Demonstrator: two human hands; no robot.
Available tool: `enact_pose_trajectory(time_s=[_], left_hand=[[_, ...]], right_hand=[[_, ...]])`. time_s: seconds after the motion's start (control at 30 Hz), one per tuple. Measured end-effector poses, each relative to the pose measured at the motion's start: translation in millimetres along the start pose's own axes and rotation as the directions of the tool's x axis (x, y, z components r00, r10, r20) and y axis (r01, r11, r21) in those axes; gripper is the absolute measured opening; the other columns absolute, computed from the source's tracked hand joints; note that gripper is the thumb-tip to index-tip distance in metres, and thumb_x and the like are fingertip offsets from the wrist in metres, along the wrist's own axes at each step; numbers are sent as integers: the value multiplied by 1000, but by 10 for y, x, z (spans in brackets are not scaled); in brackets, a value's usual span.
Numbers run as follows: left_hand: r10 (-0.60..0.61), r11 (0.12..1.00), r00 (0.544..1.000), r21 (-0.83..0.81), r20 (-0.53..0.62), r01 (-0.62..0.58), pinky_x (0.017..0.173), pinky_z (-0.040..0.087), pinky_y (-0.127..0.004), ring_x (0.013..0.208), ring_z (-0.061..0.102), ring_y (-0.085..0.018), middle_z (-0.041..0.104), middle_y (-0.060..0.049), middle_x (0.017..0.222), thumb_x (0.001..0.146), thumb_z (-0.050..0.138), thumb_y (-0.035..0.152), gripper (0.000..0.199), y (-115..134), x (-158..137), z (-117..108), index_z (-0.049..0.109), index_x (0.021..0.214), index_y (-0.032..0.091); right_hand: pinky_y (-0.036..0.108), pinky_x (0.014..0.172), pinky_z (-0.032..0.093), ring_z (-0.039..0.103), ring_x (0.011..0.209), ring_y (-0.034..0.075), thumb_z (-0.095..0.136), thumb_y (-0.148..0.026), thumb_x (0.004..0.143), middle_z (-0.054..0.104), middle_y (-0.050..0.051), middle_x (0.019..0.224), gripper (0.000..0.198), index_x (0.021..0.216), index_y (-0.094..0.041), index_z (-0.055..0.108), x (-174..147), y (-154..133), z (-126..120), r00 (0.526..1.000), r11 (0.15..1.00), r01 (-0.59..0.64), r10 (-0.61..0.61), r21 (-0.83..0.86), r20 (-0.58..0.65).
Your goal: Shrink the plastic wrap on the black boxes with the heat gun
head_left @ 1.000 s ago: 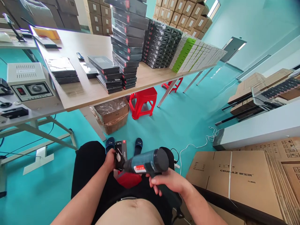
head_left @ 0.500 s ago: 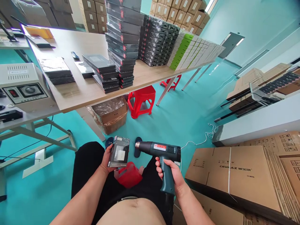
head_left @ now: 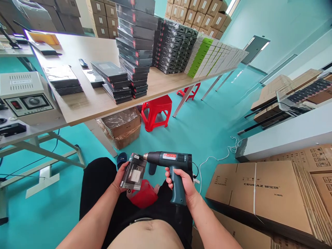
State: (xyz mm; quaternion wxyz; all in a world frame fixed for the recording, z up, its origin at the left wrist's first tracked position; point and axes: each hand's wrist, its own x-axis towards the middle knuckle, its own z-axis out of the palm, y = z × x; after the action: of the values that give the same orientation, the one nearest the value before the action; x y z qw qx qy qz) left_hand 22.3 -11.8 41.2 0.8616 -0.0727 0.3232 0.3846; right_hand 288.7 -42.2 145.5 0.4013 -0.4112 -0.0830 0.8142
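My left hand grips a flat black product box by its left side. The box is tilted, and a pale picture shows on its face. In my right hand is a dark heat gun, held by its handle with the fingers wrapped round it. Its metal nozzle points left, at the upper right corner of the box; whether the two touch I cannot tell. A cord runs down from the handle. Both hands are above my lap, over a red stool seat.
A wooden table ahead bears stacked black boxes and white-green boxes. A metal control unit stands at left. Flattened cartons lie at right. A red stool and an open carton are under the table; a white cable crosses the floor.
The heat gun has moved left, bringing its nozzle close to the box. My left hand has shifted slightly right and tilted the box.
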Motion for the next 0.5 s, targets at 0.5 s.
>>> enact_pose_trajectory(time_s=[0.5], left_hand=[[83,996,995,-22,-58,-84,72,54,-46,84,69,-35,72,-14,83,81,56,45,40,45,94,-138,65,102,12]], right_hand=[[24,48,47,61,56,13,66,-30,72,67,4,73,29,95,-13,66,-118,-224,395,995,772,24,42,-635,89]])
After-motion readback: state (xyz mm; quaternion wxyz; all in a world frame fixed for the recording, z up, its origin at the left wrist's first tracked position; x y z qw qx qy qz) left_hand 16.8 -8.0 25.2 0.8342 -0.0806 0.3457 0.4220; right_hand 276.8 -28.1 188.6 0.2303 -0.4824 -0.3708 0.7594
